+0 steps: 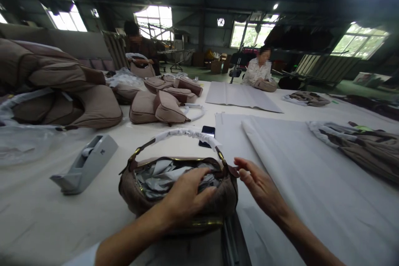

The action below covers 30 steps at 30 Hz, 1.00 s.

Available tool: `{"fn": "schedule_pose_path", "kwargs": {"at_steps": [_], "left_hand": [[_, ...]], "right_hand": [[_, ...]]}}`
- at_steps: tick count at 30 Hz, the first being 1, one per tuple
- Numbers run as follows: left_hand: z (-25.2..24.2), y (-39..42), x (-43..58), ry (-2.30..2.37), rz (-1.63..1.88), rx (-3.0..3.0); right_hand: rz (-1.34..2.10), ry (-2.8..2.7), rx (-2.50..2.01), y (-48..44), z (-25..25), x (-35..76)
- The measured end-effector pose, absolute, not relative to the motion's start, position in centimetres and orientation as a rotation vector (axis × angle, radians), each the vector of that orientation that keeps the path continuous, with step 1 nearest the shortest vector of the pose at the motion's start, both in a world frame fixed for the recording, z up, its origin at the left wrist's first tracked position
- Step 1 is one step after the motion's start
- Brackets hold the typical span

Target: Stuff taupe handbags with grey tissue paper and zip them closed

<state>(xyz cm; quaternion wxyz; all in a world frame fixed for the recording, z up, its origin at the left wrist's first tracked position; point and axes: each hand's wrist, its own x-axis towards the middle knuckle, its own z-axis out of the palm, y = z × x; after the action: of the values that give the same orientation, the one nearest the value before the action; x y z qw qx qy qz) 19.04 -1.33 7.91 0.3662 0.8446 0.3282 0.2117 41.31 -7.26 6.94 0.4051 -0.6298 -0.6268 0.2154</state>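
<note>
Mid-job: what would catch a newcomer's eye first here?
The open brown handbag at centre front, stuffed with grey paper, left hand resting on its mouth and right hand at its handle end. Left of it sits a grey tape dispenser; more bags lie piled behind.

The left forearm (134,232) stretched up from 7 o'clock, and the left hand (187,193) lay palm down with its fingers (207,193) bent toward 2 o'clock. The right forearm (305,237) stretched from 5 o'clock. The right hand (262,187) hovered half open near the left, fingers loosely spread toward 10 o'clock.
</note>
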Motion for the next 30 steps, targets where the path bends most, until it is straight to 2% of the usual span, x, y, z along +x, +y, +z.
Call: {"fn": "schedule_pose_path", "kwargs": {"at_steps": [8, 14, 20, 22, 26, 30], "left_hand": [[5.3, -0.5, 22.7, 0.805, 0.487, 1.736], [7.0, -0.9, 22.4, 0.733, 0.441, 1.647], [7.2, -1.7, 23.1, 0.800, 0.503, 1.294], [6.7, -2.0, 23.1, 0.863, 0.549, 1.390], [5.9, -2.8, 22.5, 1.034, 0.684, 2.028], [5.5, -3.3, 21.0, 1.083, 0.666, 2.486]], "right_hand": [[0.379, -1.719, -1.420, -7.0, 5.5, 38.1], [0.315, -1.474, -1.359, -6.7, 2.2, 37.2], [0.224, -1.413, -1.442, -7.0, 1.5, 36.6], [0.194, -1.391, -1.482, -7.2, 1.2, 36.5], [0.128, -1.294, -1.521, -7.5, 0.5, 36.2], [0.101, -1.285, -1.533, -7.5, 0.9, 35.4]]}}
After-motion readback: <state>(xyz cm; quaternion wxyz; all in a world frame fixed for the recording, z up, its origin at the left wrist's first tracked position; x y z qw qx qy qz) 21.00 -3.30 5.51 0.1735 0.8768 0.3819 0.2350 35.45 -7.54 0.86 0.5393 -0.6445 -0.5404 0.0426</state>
